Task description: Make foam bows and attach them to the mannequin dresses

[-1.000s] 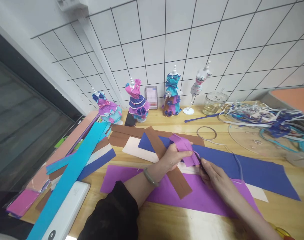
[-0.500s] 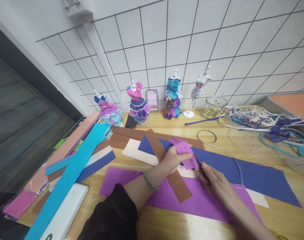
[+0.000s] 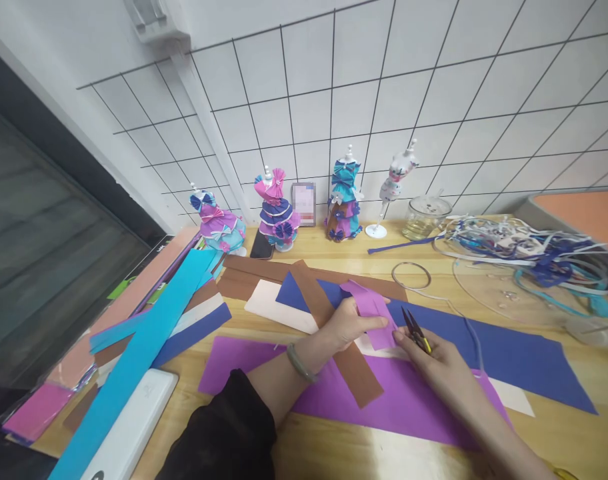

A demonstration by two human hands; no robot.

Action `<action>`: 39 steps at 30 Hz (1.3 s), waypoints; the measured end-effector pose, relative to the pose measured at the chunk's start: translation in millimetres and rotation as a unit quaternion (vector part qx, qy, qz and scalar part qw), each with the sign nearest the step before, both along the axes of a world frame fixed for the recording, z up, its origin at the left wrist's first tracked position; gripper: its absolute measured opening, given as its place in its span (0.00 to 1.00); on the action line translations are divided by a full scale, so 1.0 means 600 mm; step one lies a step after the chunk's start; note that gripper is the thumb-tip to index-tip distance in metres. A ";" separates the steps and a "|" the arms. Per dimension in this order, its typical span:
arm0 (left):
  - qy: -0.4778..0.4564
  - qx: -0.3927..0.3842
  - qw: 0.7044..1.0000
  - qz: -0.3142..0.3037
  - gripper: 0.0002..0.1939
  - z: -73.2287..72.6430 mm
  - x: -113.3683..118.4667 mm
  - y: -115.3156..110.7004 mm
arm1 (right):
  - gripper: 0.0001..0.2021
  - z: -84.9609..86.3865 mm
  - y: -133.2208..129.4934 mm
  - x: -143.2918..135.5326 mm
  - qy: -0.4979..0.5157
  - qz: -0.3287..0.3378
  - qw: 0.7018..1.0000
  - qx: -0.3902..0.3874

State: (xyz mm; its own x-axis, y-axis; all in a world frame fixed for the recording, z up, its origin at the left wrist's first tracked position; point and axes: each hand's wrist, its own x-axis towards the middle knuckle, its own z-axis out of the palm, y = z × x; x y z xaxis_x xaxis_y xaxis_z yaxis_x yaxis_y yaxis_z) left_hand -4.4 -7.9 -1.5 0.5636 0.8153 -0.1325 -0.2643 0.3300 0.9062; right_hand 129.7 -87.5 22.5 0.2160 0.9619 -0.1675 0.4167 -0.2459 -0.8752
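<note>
Between the thumb and fingers of my left hand point(image 3: 353, 324) is a small purple crepe paper piece point(image 3: 377, 310). My right hand point(image 3: 437, 365) is closed around small scissors point(image 3: 417, 331) with dark pointed blades and a bit of yellow. The blades point up and away, slightly parted, beside the paper. My right thumb and fingertip touch the paper's lower right corner. Under my hands lie a large purple sheet point(image 3: 424, 407), a brown strip point(image 3: 361, 380) and a long blue sheet point(image 3: 514, 353). Some pale paper point(image 3: 271, 305) shows beneath the blue and brown.
Small dress forms in paper dresses point(image 3: 344, 200) line the wall, with a bare form point(image 3: 397, 177) and a glass jar point(image 3: 427, 217). Tangled ribbons point(image 3: 514, 240) lie right; a wire ring point(image 3: 411, 275) is nearer. Turquoise strip point(image 3: 149, 347) and white power bank point(image 3: 134, 420) are left.
The scissor blades have come away from the purple piece and now point upward. My right thumb and fingertip have moved onto the paper's corner. My left hand has barely moved.
</note>
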 end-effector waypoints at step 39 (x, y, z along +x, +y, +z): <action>-0.045 -0.023 0.998 0.041 0.26 0.004 0.001 0.000 | 0.26 0.010 -0.014 -0.004 0.116 0.101 0.986 -0.070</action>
